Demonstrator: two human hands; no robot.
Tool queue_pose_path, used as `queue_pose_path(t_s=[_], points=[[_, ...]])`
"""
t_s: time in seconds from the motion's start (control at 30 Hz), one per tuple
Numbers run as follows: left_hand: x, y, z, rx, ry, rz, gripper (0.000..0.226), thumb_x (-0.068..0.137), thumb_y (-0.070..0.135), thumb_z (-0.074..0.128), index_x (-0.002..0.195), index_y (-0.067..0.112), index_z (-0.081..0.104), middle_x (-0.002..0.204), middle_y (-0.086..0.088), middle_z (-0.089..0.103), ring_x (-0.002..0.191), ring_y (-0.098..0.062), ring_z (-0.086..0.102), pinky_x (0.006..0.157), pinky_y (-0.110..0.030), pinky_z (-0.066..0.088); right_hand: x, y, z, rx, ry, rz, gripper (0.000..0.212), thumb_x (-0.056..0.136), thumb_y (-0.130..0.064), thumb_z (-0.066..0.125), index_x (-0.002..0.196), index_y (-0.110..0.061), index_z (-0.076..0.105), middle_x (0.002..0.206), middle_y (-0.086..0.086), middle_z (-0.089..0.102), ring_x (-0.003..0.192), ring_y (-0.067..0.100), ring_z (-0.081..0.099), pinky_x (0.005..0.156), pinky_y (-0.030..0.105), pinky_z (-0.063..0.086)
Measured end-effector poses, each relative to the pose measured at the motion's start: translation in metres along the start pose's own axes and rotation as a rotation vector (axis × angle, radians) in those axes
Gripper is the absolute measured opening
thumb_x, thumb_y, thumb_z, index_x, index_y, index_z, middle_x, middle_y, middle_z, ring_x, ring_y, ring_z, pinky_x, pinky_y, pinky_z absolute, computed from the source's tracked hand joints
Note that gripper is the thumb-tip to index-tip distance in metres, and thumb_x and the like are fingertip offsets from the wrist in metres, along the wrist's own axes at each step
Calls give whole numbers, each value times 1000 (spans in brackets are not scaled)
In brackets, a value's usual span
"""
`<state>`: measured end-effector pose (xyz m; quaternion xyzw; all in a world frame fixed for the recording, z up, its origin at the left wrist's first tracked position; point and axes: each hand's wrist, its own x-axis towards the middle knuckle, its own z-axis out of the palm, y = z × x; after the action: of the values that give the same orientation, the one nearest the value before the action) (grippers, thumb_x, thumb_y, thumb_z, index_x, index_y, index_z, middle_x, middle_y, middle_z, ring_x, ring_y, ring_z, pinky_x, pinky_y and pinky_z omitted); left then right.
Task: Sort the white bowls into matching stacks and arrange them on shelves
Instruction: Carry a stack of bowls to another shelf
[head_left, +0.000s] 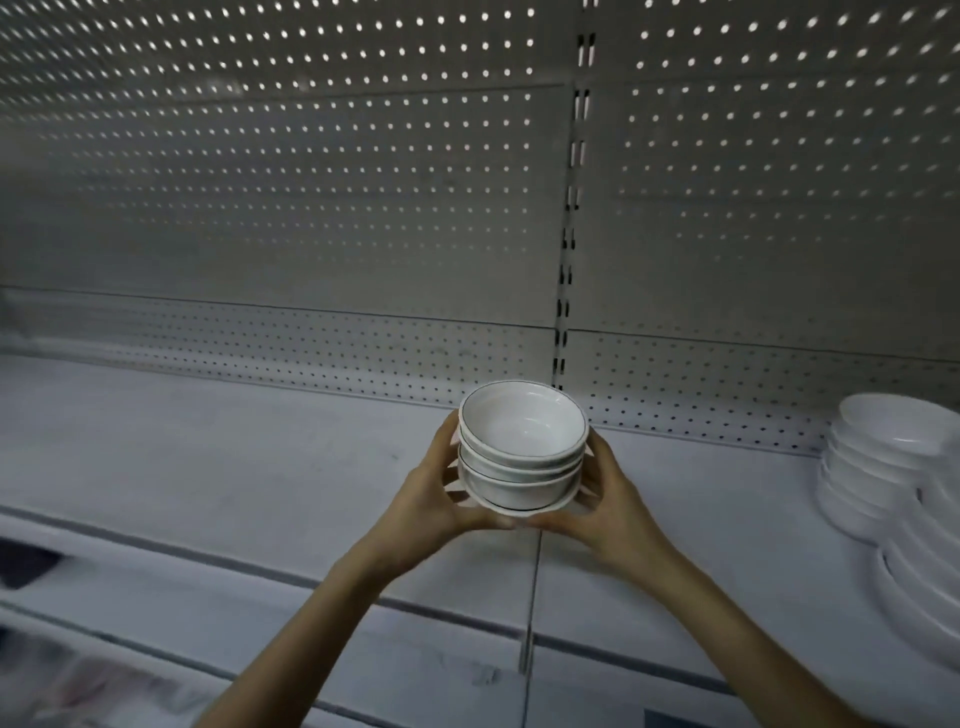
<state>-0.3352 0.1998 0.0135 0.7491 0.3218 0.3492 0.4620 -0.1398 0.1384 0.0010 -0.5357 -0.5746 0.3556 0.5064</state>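
A small stack of white bowls (522, 447) with thin dark rim lines is held above the grey shelf (208, 467), near its middle. My left hand (434, 499) grips the stack's left side and underside. My right hand (605, 499) grips its right side, fingers curled under the base. Whether the lowest bowl touches the shelf cannot be told. At the far right, a taller stack of plain white bowls (883, 457) stands on the same shelf, with a second stack of wider white bowls (930, 571) in front of it, cut off by the frame edge.
A perforated metal back panel (311, 208) rises behind the shelf, with a slotted upright (569, 234) at the middle. The shelf's front edge (363, 597) runs across below my forearms. A seam (532, 597) divides the two shelf sections.
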Motion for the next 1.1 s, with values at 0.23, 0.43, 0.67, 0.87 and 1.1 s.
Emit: queue_pose_path(t_s=[0.23,0.43,0.67,0.87,1.1], points=[[-52,4,-111,33,145,43,106,63,31,85,147,39,20,133,3,56,117,-9,56,90,-32,54,13,-51,114,117,4,-125,102,51,-40,83,135,-47,25,131,-18,48,122,2,48,100,26,46],[-78,0,-176,6,272,67,103,65,28,82,147,37,21,133,10,54,114,1,56,84,-23,54,33,-85,180,162,-9,-184,90,50,-41,81,121,-60,29,133,-17,48,120,-2,50,96,24,48],[-76,-15,-239,-42,384,86,100,61,24,83,144,37,27,124,7,61,111,-6,60,77,-20,54,81,-104,240,203,-7,-219,84,50,-36,79,118,-58,34,126,-20,53,111,-10,52,84,15,51],[-58,-43,-309,-44,413,77,100,57,26,83,140,41,29,124,8,61,111,-4,60,76,-18,53,140,-100,302,237,-32,-247,83,55,-30,79,121,-55,35,129,-15,53,115,-3,53,85,17,51],[-35,-76,-398,14,372,30,101,61,28,85,142,44,27,123,15,61,114,-3,58,82,-23,54,205,-98,371,243,-47,-217,87,52,-34,80,120,-59,32,131,-15,52,114,-5,54,86,17,51]])
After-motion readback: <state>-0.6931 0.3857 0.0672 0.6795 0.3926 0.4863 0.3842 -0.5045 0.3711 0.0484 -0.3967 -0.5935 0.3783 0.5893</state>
